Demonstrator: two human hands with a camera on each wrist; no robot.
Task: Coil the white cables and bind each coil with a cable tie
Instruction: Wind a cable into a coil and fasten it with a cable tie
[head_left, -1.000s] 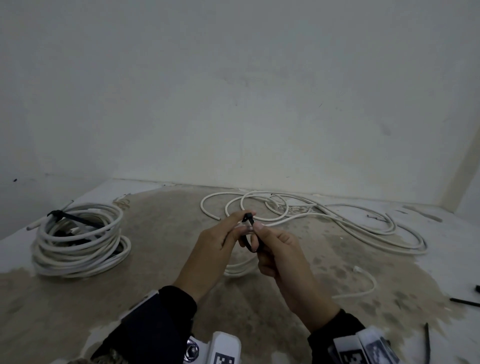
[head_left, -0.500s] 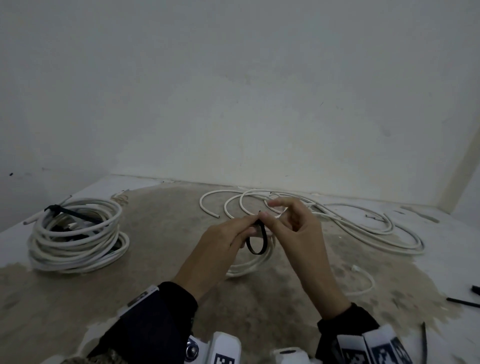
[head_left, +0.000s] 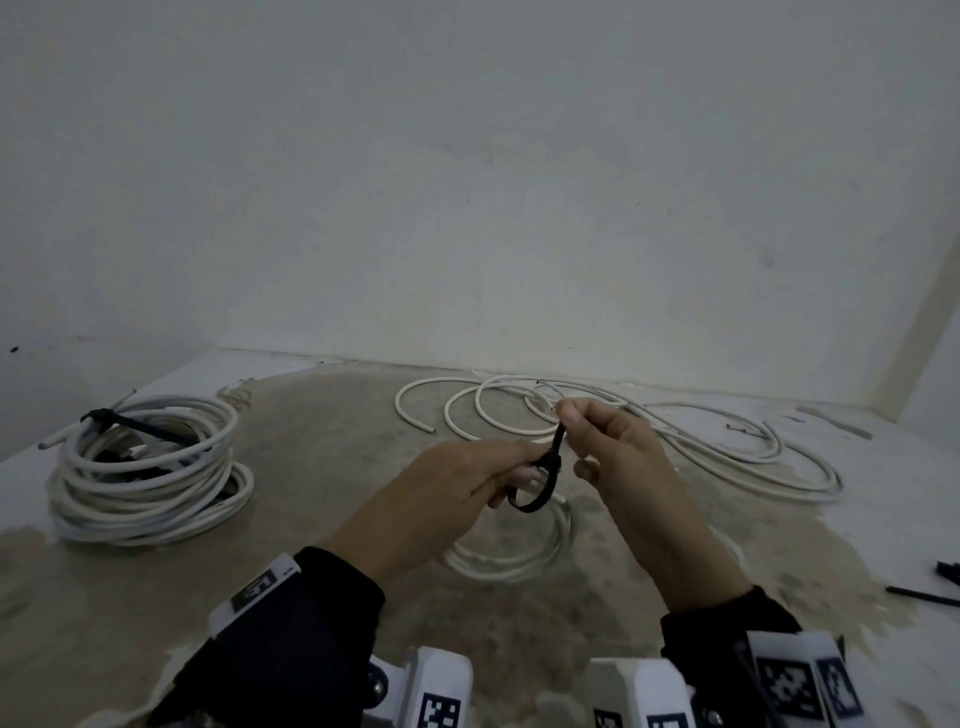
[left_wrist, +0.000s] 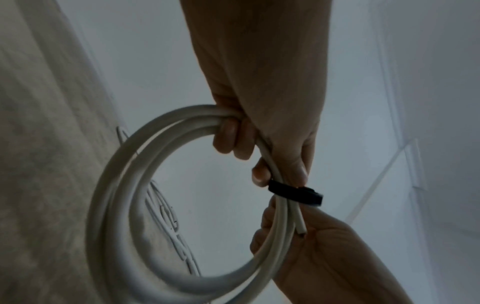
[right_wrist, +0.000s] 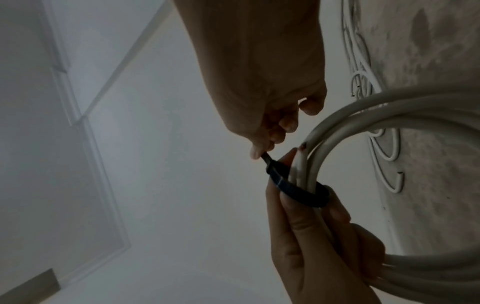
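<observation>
Left hand (head_left: 457, 493) at frame centre in the head view, fingers curled round a small coil (left_wrist: 145, 205) of white cable, gripping it where the strands bunch. Black tie (head_left: 540, 483) looped round that bunch, loop loose, not cinched. Right hand (head_left: 618, 457) just right of the left, thumb and forefinger pinching the tie's tail (right_wrist: 266, 158), other fingers loosely curled. In the left wrist view the tie (left_wrist: 296, 194) crosses the strands just below the left fingertips (left_wrist: 259, 172); a cut cable end sticks out beyond it. Coil hangs below the hands, off the floor (head_left: 322, 467). Bound coil (head_left: 150, 478) with a black tie sits at centre left on the floor. Loose cable (head_left: 727, 447) sprawls along the wall, centre to right. Spare ties (head_left: 924, 603) lie at the lower right edge.
</observation>
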